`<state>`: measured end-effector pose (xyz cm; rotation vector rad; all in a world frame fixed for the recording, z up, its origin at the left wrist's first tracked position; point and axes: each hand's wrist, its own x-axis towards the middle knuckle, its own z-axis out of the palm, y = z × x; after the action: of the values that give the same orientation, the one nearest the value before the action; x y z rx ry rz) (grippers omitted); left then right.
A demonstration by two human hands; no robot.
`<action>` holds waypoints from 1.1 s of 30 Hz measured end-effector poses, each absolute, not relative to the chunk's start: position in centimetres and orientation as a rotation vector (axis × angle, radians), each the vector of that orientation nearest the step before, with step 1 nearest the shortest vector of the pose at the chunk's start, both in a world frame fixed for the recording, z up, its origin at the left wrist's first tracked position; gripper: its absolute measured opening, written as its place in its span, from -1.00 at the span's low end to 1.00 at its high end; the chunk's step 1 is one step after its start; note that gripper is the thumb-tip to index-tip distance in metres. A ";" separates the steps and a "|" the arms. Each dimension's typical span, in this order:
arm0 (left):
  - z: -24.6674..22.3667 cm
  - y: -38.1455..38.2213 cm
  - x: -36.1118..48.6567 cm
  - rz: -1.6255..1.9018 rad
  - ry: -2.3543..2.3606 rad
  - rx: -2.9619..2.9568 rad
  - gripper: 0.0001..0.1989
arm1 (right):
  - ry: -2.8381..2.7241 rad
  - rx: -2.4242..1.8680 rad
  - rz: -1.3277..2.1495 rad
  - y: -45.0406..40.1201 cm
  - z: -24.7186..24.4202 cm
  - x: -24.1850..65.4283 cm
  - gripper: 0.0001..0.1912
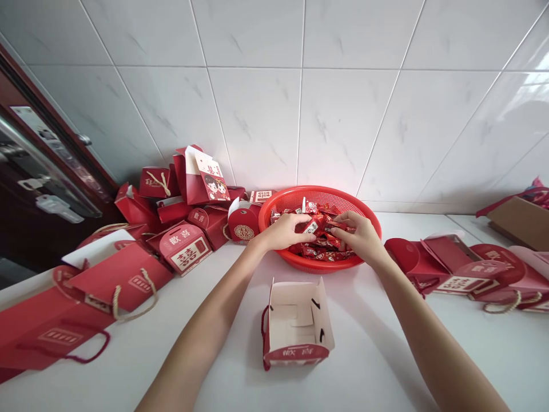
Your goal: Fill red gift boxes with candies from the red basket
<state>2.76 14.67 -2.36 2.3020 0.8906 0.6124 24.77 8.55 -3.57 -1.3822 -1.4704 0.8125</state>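
Both hands reach into a red plastic basket (281,254) heaped with red-wrapped candies (328,252). My left hand (286,230) is closed with thumb and fingers round a wrapped candy (312,226) with a pale label. Close beside it, my right hand (358,236) has its fingers bent round another red wrapped candy (333,228), partly hidden by the fingers. In front of the basket, between my forearms, stands a red gift box (299,353) with its top open. Its white inside shows no candies, and a dark red cord handle hangs at its left side.
Several red gift boxes (184,247) with rope handles crowd the left side, some piled against the tiled wall (257,126). More red boxes (454,269) stand at right, with a brown carton (521,220) behind them. A dark door with keys (55,206) is at far left.
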 end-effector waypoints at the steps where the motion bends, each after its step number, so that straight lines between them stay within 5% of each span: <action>1: -2.3 14.6 2.7 0.586 0.871 2.305 -0.73 | -1.482 -1.379 0.815 8.5 -3.6 24.8 -0.73; 13: -2.5 14.9 2.7 0.647 0.776 2.248 -0.57 | -1.771 -1.256 0.622 8.6 -3.5 24.3 -0.74; 20: -3.2 15.5 2.4 0.824 0.639 2.118 -0.67 | -1.791 -1.260 0.628 8.4 -3.1 24.8 -0.75; 27: -3.5 15.9 2.1 0.880 0.768 2.088 -0.59 | -2.051 -1.638 0.855 7.5 -2.0 26.1 -0.65; 33: -3.5 15.9 2.2 0.944 0.772 2.096 -0.62 | -2.126 -1.814 0.665 7.7 -1.8 24.1 -0.89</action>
<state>2.15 15.90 -3.54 2.0955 0.7721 0.9445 24.15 7.66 -1.82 -1.8140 -2.1263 0.6653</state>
